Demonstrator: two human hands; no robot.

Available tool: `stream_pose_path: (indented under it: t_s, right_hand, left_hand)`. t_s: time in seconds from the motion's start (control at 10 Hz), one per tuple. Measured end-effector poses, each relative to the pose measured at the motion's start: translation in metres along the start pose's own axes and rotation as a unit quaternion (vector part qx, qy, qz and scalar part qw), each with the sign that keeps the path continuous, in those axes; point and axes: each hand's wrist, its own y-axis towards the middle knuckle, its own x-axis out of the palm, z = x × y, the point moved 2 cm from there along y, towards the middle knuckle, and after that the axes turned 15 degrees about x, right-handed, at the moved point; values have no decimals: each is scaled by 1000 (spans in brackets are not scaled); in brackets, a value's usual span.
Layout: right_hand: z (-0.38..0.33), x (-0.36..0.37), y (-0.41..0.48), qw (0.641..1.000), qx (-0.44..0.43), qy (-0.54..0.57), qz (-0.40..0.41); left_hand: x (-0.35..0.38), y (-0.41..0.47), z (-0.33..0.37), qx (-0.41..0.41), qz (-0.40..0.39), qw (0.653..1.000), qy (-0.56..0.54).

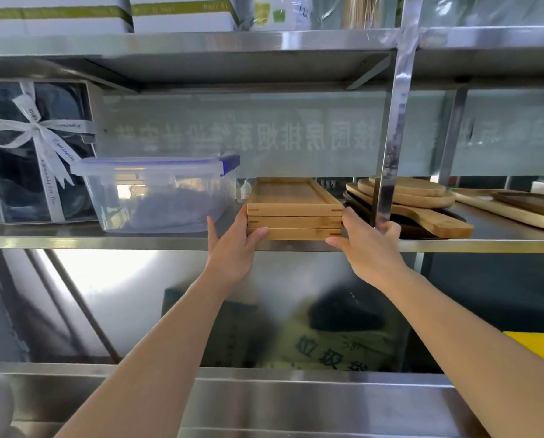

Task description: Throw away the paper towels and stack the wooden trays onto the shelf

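Observation:
Three stacked wooden trays (pixel 294 216) rest on the steel shelf (pixel 138 241), near its front edge, between a plastic box and a pile of boards. My left hand (pixel 236 248) grips the stack's left end, thumb across the front of the lowest tray. My right hand (pixel 367 245) grips the right end, fingers curled behind the corner next to the shelf's upright post (pixel 391 147). The stack sits level and squared. No paper towels are in view.
A clear plastic box with a blue-clipped lid (pixel 157 194) stands left of the trays. Round and handled wooden boards (pixel 413 200) lie to the right, more trays (pixel 523 207) beyond. A ribboned gift box (pixel 33 150) fills the far left. Another shelf (pixel 201 42) hangs overhead.

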Motion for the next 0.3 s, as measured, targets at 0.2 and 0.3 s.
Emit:
stream_pose_path:
  t_s: [0.2, 0.3]
  right_hand:
    - [6, 5, 6, 997, 2, -70, 32]
    - [10, -3, 6, 998, 22, -46, 19]
  left_hand:
    - [2, 2, -3, -1, -1, 1000, 2]
    - [-3, -3, -2, 0, -6, 999, -47]
